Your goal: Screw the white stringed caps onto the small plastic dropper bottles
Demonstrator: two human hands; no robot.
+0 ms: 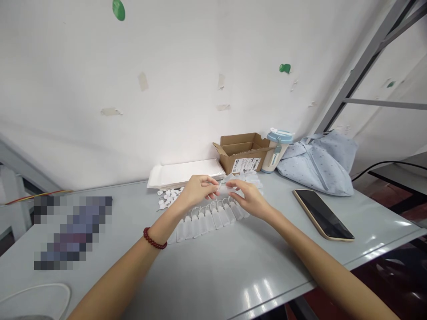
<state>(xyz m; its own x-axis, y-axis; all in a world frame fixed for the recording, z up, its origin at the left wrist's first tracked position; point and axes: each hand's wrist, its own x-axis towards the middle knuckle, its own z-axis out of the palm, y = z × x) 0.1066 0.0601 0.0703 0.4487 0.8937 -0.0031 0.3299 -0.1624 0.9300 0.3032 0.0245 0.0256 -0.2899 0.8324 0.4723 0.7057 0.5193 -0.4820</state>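
Observation:
Over the row on the table, my left hand (pixel 200 191) and my right hand (pixel 248 195) meet at a small translucent white pouch-like piece (pixel 224 190). The left fingers pinch its left end, where a thin pale strand seems to show. My right thumb and fingers are closed on its other end. Just below lies a row of similar translucent pieces (pixel 204 223) with narrow necks and cord loops. More flat translucent pieces (pixel 251 178) lie behind my right hand. Left of my left hand is a loose pile of small white parts (pixel 167 198), partly hidden.
Behind the hands are a stack of white sleeves (pixel 187 172), an open cardboard box (pixel 245 153) and a blue-lidded cup (pixel 276 151). A light-blue cloth bag (pixel 316 164) and a phone (pixel 323 214) lie right. A blurred dark object (pixel 73 233) lies left, near a white cable (pixel 63 286).

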